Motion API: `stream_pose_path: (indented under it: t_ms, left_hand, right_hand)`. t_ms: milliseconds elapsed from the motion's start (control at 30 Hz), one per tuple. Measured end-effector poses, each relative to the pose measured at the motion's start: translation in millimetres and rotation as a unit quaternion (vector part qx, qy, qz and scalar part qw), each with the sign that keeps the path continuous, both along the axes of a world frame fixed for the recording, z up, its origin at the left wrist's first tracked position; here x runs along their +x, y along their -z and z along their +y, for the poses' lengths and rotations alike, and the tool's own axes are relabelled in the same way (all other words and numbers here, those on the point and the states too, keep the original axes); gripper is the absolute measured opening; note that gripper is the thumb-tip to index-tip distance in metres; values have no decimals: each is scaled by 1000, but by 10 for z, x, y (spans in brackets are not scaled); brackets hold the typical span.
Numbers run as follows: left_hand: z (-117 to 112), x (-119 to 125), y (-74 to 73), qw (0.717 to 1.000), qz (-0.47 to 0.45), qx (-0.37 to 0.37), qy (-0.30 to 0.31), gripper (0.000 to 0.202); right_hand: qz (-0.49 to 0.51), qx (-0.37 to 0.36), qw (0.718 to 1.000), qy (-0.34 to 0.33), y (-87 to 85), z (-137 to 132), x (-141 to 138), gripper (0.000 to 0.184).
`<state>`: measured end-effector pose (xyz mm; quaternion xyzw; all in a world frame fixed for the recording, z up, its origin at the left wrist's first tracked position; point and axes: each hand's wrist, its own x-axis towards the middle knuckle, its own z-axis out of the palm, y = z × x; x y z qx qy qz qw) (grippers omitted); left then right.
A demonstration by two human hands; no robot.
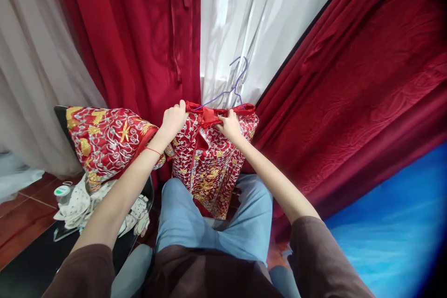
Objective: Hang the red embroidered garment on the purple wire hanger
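A red garment (209, 163) embroidered in silver and gold hangs on a thin purple wire hanger (234, 87) in front of my knees. My left hand (173, 118) is closed on the garment's left shoulder at the red collar edge. My right hand (228, 125) pinches the fabric near the collar's middle, just below the hanger's hook. The garment's lower part drapes between my legs in blue jeans. One embroidered sleeve (104, 142) spreads out to the left over a dark chair.
Red curtains (139, 42) and a white sheer curtain (244, 23) hang close behind. A dark red drape (349, 111) fills the right, blue fabric (394, 223) below it. At left a black chair (35, 256) holds a patterned white cloth (82, 205) and a small green-lidded container (62, 191).
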<state>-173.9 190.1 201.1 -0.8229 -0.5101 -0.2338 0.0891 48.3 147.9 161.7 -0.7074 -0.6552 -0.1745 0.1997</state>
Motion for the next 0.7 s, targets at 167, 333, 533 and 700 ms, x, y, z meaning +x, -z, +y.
stream_pose_path:
  t_ms: [167, 333, 533, 700]
  left_hand:
    - [94, 13, 38, 1000, -9, 3, -8, 40]
    - [148, 50, 104, 998, -60, 25, -2, 34]
    - [251, 215, 421, 969, -226, 85, 51, 27]
    - [246, 314, 735, 893, -435, 106, 50, 48]
  right_hand:
    - [-4, 3, 1000, -19, -6, 18, 61, 32]
    - [-53, 21, 998, -17, -24, 2, 70, 29]
    - [-136, 82, 986, -57, 100, 2, -88, 32]
    - [-131, 79, 980, -127, 80, 29, -46, 26]
